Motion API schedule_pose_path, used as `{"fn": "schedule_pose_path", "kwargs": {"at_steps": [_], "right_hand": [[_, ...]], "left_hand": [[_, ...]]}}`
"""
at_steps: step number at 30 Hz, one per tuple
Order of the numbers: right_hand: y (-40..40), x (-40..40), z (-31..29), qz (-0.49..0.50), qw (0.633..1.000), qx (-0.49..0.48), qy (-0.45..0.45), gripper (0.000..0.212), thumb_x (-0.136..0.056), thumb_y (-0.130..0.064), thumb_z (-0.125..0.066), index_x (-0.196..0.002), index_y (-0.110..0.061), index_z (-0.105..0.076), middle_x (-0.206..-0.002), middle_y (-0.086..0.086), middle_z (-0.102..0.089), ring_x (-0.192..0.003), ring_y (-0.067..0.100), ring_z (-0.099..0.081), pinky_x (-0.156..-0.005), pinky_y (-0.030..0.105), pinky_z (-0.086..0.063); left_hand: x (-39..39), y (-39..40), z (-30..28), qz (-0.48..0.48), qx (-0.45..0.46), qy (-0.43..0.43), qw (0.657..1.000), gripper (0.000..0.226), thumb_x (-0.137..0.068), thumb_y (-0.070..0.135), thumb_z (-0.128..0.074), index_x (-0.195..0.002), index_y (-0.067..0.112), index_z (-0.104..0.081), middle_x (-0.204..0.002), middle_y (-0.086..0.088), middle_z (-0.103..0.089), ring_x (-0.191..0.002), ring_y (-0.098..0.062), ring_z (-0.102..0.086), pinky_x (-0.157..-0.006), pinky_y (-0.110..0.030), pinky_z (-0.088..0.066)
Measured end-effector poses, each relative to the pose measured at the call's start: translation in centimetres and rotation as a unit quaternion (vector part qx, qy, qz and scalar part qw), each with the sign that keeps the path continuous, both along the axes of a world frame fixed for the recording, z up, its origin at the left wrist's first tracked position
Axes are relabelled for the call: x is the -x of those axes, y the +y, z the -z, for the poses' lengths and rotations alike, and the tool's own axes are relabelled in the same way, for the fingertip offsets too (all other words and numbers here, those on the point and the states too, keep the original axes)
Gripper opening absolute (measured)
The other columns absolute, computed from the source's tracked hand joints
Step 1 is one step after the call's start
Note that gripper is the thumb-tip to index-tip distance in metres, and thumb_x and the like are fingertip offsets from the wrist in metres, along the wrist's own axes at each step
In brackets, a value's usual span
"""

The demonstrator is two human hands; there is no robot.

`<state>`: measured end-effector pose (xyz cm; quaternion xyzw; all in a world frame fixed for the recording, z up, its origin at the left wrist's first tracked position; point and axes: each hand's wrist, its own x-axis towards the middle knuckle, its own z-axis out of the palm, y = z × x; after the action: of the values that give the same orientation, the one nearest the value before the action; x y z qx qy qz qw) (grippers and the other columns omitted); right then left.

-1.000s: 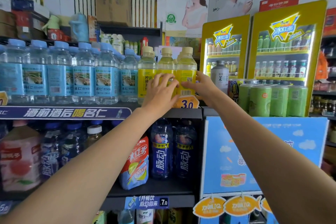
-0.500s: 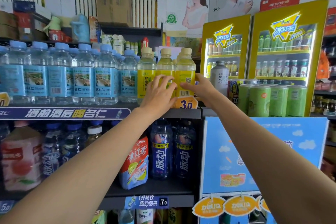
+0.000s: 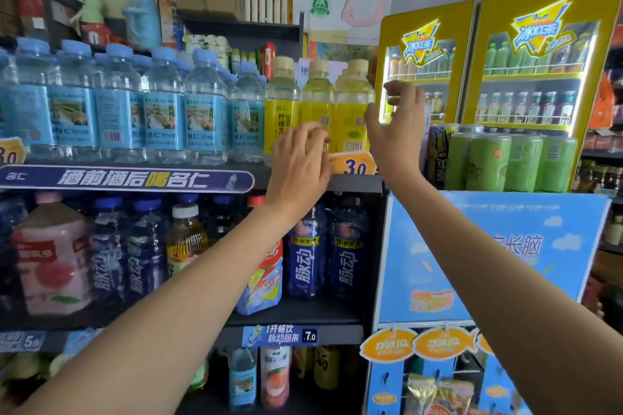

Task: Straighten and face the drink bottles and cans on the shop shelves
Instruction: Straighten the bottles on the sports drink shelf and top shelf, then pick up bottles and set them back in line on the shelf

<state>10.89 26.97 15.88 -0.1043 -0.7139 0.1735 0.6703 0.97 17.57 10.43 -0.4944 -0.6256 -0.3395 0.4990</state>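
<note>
Yellow bottles (image 3: 350, 111) sit between loosely curled fingers (image 3: 313, 135) holding nothing; a clumsy nudge could probably topple one off the shelf (image 3: 357, 183).

Three yellow-labelled bottles (image 3: 317, 104) stand upright in a row at centre frame, on the upper shelf (image 3: 357, 183). Each has a pale cream cap and a clear shoulder showing light yellow liquid. The leftmost bottle (image 3: 280, 108) shows printed characters to the front. The rightmost bottle (image 3: 354, 108) shows a barcode low on its label. The middle one is partly hidden behind my left hand (image 3: 300, 162). The blue-capped water bottles (image 3: 161, 104) stand upright in a row at left frame, touching side by side. Green cans (image 3: 505, 162) stand upright at right frame.
</note>
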Motion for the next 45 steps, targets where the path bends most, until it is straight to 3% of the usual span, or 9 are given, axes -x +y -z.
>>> {"fn": "schedule_pose_path", "kwargs": {"at_steps": [4,8,14,18,24,30,33,37,45], "right_hand": [[-5.8,0.6,5.6,-0.083,0.978,-0.186,-0.053,0.013,-0.081,0.001,-0.051,-0.091,0.001,-0.059,-0.089,0.012,-0.057,-0.079,0.018,-0.052,-0.068,0.019,-0.04],[-7.4,2.8,13.7,-0.114,0.967,-0.168,-0.151,0.016,-0.08,-0.004,-0.044,-0.088,-0.001,-0.058,-0.088,0.011,-0.055,-0.082,0.024,-0.051,-0.061,0.033,-0.043],[-6.9,7.0,18.9,-0.112,0.932,0.06,-0.34,0.042,-0.088,-0.009,-0.059,-0.124,0.005,-0.042,-0.149,0.023,-0.023,-0.14,0.032,-0.021,-0.105,0.03,-0.025],[-8.3,8.6,18.0,-0.113,0.927,0.105,-0.341,0.063,-0.084,-0.012,-0.066,-0.133,0.006,-0.031,-0.136,0.022,-0.036,-0.129,0.035,-0.033,-0.103,0.031,-0.027],[-11.3,11.9,16.5,-0.017,0.899,0.188,-0.394,0.102,-0.078,-0.039,-0.072,-0.148,-0.007,-0.006,-0.152,0.021,-0.013,-0.138,0.04,-0.015,-0.11,0.046,-0.021],[-16.1,14.1,18.4,0.115,0.903,0.242,-0.335,0.083,-0.086,-0.021,-0.063,-0.148,-0.011,-0.008,-0.154,0.021,-0.002,-0.139,0.04,-0.012,-0.11,0.048,-0.025],[-18.5,14.8,19.8,0.148,0.923,0.152,-0.32,0.06,-0.086,-0.018,-0.06,-0.137,-0.003,-0.031,-0.148,0.022,-0.021,-0.133,0.042,-0.021,-0.107,0.047,-0.024],[-20.1,15.9,20.1,0.112,0.943,0.016,-0.314,0.051,-0.08,-0.013,-0.065,-0.125,0.004,-0.045,-0.127,0.023,-0.045,-0.115,0.04,-0.041,-0.097,0.041,-0.031],[-20.8,20.4,20.4,0.002,0.882,0.302,-0.362,0.083,-0.079,-0.028,-0.073,-0.139,0.001,-0.023,-0.139,0.018,-0.035,-0.126,0.035,-0.039,-0.101,0.042,-0.037]], "left_hand": [[-0.2,-3.3,4.2,0.018,-0.001,0.005,1.0,0.029,-0.08,0.014,-0.048,-0.107,0.004,-0.052,-0.103,-0.017,-0.057,-0.096,-0.024,-0.041,-0.079,-0.033,-0.03],[1.3,-8.6,10.6,-0.058,0.078,-0.04,0.994,0.03,-0.073,0.017,-0.044,-0.102,0.01,-0.047,-0.1,-0.01,-0.052,-0.09,-0.022,-0.041,-0.077,-0.033,-0.032],[3.1,-13.8,14.7,-0.143,0.18,-0.23,0.946,0.033,-0.085,0.005,-0.049,-0.118,0.006,-0.049,-0.119,-0.01,-0.045,-0.108,-0.023,-0.046,-0.09,-0.03,-0.038],[3.9,-14.8,15.0,-0.132,0.214,-0.275,0.928,0.044,-0.088,0.007,-0.05,-0.13,0.009,-0.038,-0.128,-0.007,-0.038,-0.112,-0.021,-0.044,-0.086,-0.023,-0.032],[7.4,-17.7,14.5,-0.089,0.244,-0.271,0.927,0.044,-0.09,0.009,-0.05,-0.131,0.01,-0.036,-0.131,-0.006,-0.038,-0.11,-0.022,-0.048,-0.088,-0.03,-0.043],[11.3,-21.7,14.3,-0.041,0.287,-0.245,0.925,0.045,-0.091,0.009,-0.049,-0.133,0.009,-0.035,-0.134,-0.006,-0.035,-0.109,-0.02,-0.051,-0.08,-0.027,-0.044],[12.7,-23.0,15.2,-0.04,0.314,-0.254,0.914,0.046,-0.09,0.01,-0.05,-0.134,0.01,-0.034,-0.135,-0.007,-0.035,-0.105,-0.024,-0.053,-0.074,-0.029,-0.042],[13.2,-23.8,16.3,-0.036,0.349,-0.285,0.892,0.051,-0.088,0.009,-0.051,-0.135,0.007,-0.032,-0.136,-0.012,-0.035,-0.118,-0.031,-0.047,-0.093,-0.042,-0.042],[14.9,-28.4,16.9,-0.015,0.293,-0.344,0.892,0.043,-0.09,0.006,-0.046,-0.132,0.011,-0.035,-0.135,-0.005,-0.038,-0.1,-0.02,-0.055,-0.08,-0.034,-0.046]]}}
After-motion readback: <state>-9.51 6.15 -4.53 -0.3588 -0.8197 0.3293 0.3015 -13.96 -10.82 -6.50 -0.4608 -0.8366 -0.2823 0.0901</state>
